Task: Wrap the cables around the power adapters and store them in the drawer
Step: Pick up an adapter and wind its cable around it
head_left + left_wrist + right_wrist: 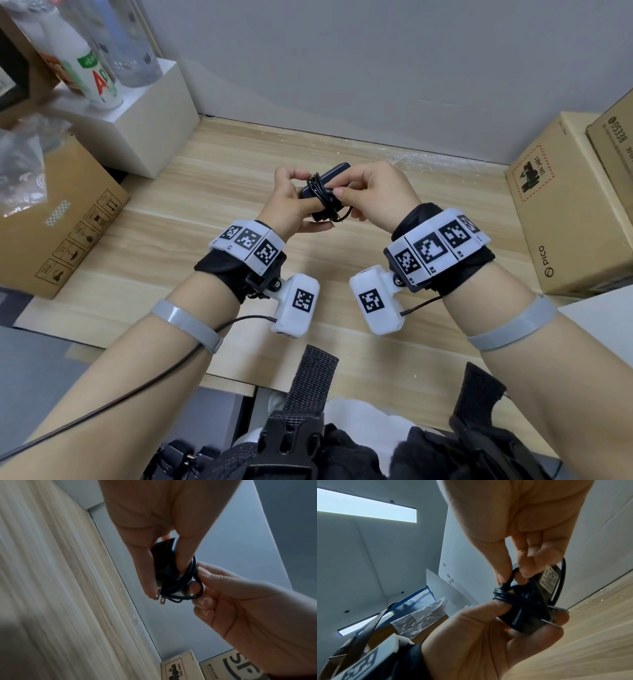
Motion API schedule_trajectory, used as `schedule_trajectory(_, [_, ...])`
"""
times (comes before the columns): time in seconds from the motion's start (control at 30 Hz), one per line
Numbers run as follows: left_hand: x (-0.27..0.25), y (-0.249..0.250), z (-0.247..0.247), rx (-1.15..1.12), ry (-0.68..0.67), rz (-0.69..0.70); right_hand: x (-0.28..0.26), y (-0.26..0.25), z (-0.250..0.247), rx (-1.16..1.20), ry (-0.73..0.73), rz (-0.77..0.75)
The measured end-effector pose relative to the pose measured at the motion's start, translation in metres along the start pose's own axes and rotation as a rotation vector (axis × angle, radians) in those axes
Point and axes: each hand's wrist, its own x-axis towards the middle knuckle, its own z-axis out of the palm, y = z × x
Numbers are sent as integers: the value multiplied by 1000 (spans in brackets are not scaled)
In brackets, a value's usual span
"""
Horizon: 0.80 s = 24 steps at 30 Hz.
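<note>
Hands are held together above the wooden table [394, 192], near the middle of the head view. A black power adapter [334, 173] is gripped by the left hand [291, 202], its fingers curled round the body. Black cable [320, 192] is wound round the adapter in several turns, and a loop of it is pinched by the right hand [373, 192]. Cardboard boxes [561, 212] are seen at the right edge, and a white bottle [85, 68] at the upper left.
</note>
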Motion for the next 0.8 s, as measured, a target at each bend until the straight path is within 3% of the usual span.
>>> schedule_trajectory(0.3, [-3, 3, 5, 27, 4, -4, 4, 0, 0, 23, 134, -18])
schedule_trajectory(0.6, [-3, 2, 6, 152, 10, 22, 2, -1, 6, -267, 93, -61])
schedule_trajectory(0.8, [-5, 0, 7, 136, 1, 27, 2, -3, 8, -309, 48, -97])
